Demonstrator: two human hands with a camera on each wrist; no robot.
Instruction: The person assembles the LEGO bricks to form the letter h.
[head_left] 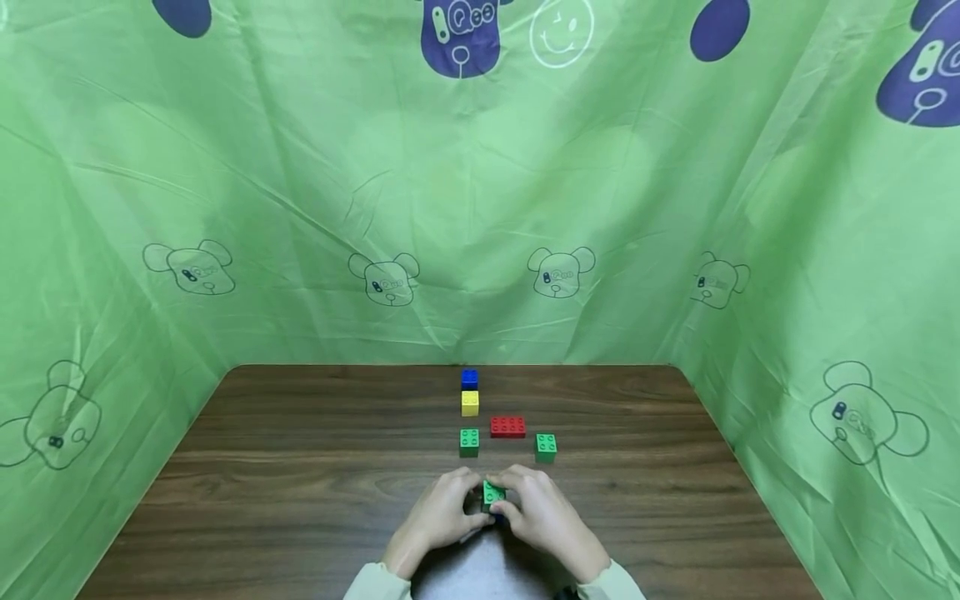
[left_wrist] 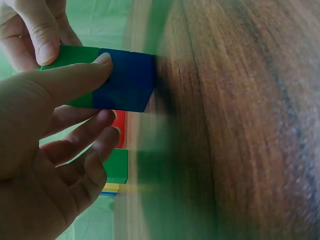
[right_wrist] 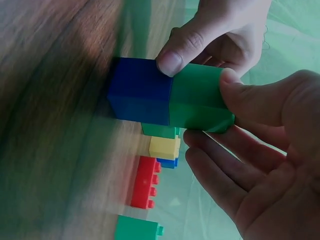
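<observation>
Between the two hands, a green toy brick (right_wrist: 197,95) sits stacked on a blue toy brick (right_wrist: 140,90), their faces lined up. My left hand (head_left: 444,507) pinches the stack from the left, its thumb across the seam between the colours in the left wrist view. From the other side my right hand (head_left: 542,515) grips the green brick, with the thumb on its near face and fingers behind. The blue brick is at the tabletop, mostly hidden under the green one in the head view.
Beyond the hands lie a green brick (head_left: 469,442), a red long brick (head_left: 507,427) and another green brick (head_left: 546,447). Farther back are a yellow brick (head_left: 470,403) and a blue brick (head_left: 469,380). Green cloth (head_left: 480,325) surrounds the wooden table (head_left: 315,467).
</observation>
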